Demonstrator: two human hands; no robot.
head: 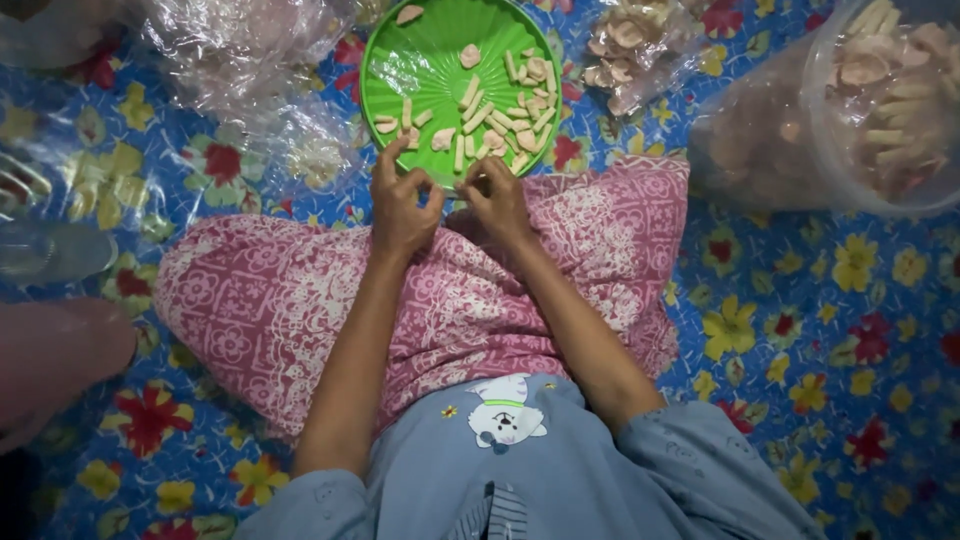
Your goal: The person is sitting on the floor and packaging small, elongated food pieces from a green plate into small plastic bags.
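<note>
Both your hands sit at the near rim of the green plate [385,60], which lies on the floor mat [800,300] just far of your lap. Left hand [400,200]: fingers curled, index tip stretched far-ward to touch the plate rim at its near-left edge; thumb and other fingertips drawn together, but can't tell if anything is pinched between them. Right hand [497,200]: fingers bunched tight at the near rim, looks pinched on a small pale piece, though the piece itself is mostly hidden by the fingertips, so not sure.

Key relation: the cut pale pieces [500,105] lie straight far of both hands, on the plate, clustered right of plate centre. That puts the right hand nearer the main pile, nearly touching its near edge; the left hand is nearer the few pieces [395,122] at the plate's left side. The stick-shaped ones have long axes mostly running near-to-far, tilted a bit to the right, so roughly in line w/ your forearms; the rounder bits have no clear axis.

Hands are close together, thumbs near each other but apart, both over the pink patterned cloth [300,300] on your lap.

Around: clear plastic bags [250,60] far-left, another bag w/ pale pieces [640,45] far-right of the plate, big clear tub [890,110] of similar pieces at far right
</note>
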